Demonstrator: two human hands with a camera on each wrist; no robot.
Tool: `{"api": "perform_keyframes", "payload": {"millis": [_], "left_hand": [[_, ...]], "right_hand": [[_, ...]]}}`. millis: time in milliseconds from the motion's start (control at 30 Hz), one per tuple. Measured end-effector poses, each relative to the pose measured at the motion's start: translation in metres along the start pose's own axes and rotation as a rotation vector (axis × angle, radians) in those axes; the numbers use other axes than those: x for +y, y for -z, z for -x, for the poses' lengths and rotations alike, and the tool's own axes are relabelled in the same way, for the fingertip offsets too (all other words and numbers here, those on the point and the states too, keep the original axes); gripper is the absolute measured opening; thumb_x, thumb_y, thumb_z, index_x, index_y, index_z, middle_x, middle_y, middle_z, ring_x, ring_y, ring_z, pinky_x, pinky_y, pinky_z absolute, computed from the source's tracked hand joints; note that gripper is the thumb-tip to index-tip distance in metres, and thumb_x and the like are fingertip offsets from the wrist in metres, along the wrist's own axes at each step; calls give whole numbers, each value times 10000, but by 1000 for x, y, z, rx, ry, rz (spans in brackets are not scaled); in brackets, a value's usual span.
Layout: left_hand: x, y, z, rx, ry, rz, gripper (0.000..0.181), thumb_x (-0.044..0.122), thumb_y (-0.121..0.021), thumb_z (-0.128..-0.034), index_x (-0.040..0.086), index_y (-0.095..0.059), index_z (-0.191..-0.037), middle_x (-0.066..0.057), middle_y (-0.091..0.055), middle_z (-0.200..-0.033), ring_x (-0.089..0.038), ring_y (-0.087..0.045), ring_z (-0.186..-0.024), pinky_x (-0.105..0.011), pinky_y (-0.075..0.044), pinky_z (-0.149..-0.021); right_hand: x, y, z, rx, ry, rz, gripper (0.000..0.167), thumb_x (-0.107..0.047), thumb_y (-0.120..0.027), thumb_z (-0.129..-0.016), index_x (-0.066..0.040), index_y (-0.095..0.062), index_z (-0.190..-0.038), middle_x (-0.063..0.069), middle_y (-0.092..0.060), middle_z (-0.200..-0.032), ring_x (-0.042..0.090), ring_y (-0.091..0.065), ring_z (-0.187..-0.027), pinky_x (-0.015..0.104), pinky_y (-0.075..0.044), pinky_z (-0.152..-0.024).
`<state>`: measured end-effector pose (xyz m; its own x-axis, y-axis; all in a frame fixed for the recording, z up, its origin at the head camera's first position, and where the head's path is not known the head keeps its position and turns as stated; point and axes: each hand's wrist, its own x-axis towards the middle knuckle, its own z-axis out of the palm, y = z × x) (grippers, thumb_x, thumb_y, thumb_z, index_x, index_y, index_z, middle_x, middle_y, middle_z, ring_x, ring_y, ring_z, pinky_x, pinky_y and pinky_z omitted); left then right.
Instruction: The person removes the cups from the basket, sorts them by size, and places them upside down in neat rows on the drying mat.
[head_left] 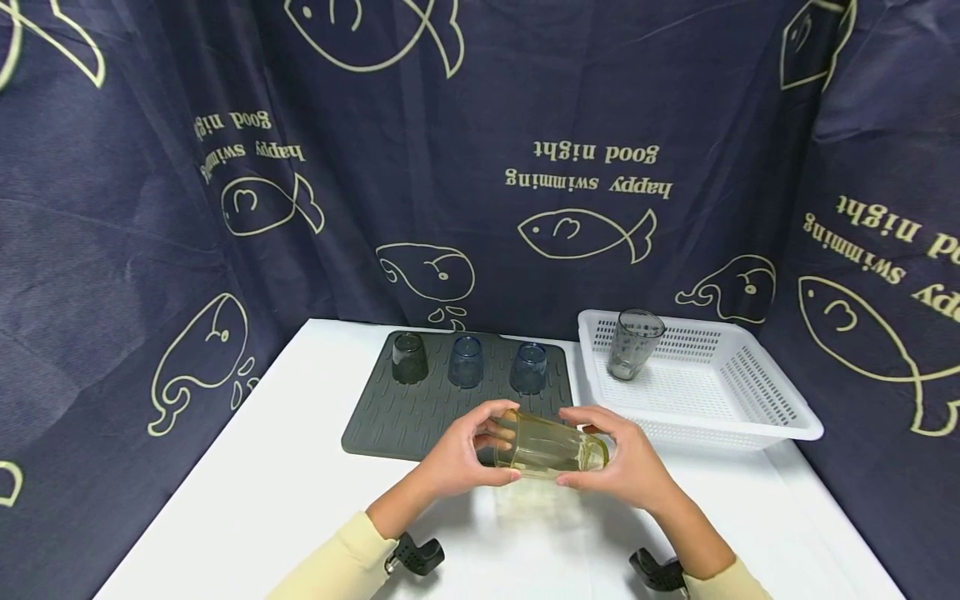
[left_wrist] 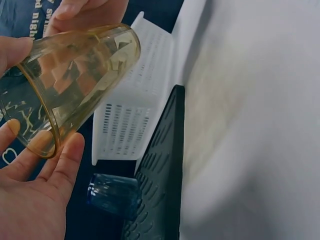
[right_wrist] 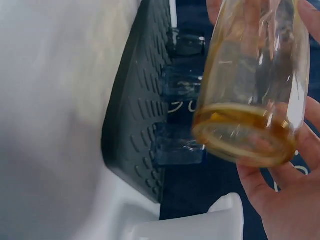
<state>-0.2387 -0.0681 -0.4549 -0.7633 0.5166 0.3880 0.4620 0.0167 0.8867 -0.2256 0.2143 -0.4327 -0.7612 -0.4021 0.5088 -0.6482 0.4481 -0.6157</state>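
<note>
At the lower left of the head view, the left sleeve is cut off by the bottom edge. Higher up, a dark cup, a blue cup and a second blue cup sit on a gray mat. The dark one is hard to see into. Near the lower middle, the left hand curls its grip round the wide end of a yellow glass; some fingers show only through it. The glass is tipped sideways, held up over the white desk. The right hand curls its grip round the narrow end, some fingers hidden. Each grip is about as wide as the glass. At the right, a white basket holds a clear glass.
</note>
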Motion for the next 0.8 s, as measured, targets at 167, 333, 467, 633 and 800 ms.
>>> {"api": "perform_keyframes", "payload": {"millis": [167, 333, 467, 633, 800], "left_hand": [[-3, 5, 4, 0, -11, 37, 816, 36, -873, -775, 171, -477, -1476, -154, -550, -1392, -308, -654, -1163, -381, -582, -999], [-8, 10, 8, -4, -24, 76, 806, 7, -848, -794, 152, -459, -1485, -171, -507, -1426, -290, -630, -1194, -401, -572, -1016], [-12, 13, 11, -4, -35, 94, 810, -7, -843, -793, 138, -450, -1486, -185, -506, -1421, -266, -617, -1200, -380, -571, -1017], [-14, 15, 14, -11, -38, 132, 813, -22, -837, -790, 120, -440, -1484, -189, -502, -1425, -189, -608, -1206, -338, -565, -1020], [-16, 16, 16, -15, -81, 158, 820, -56, -823, -784, 71, -422, -1488, -226, -504, -1406, -158, -610, -1209, -330, -562, -1024]], "right_hand": [[9, 2, 4, 7, -34, -143, 762, -161, -986, -658, -156, -656, -1344, -5, -672, -1327, 120, -620, -1227, 292, -565, -970], [17, 2, 7, -9, -50, -294, 745, -10, -935, -687, -66, -626, -1362, 34, -644, -1349, 114, -606, -1258, 211, -517, -1043], [21, 0, 11, -34, -72, -404, 719, 64, -873, -737, 11, -574, -1389, 8, -630, -1374, 128, -606, -1273, 182, -489, -1067], [23, -5, 16, -66, -84, -544, 702, 119, -817, -767, 92, -518, -1402, 3, -616, -1404, 97, -630, -1229, 213, -531, -1027], [24, -10, 18, -84, -88, -639, 703, 162, -792, -766, 118, -499, -1403, 64, -604, -1417, 119, -676, -1172, 272, -604, -930]]}}
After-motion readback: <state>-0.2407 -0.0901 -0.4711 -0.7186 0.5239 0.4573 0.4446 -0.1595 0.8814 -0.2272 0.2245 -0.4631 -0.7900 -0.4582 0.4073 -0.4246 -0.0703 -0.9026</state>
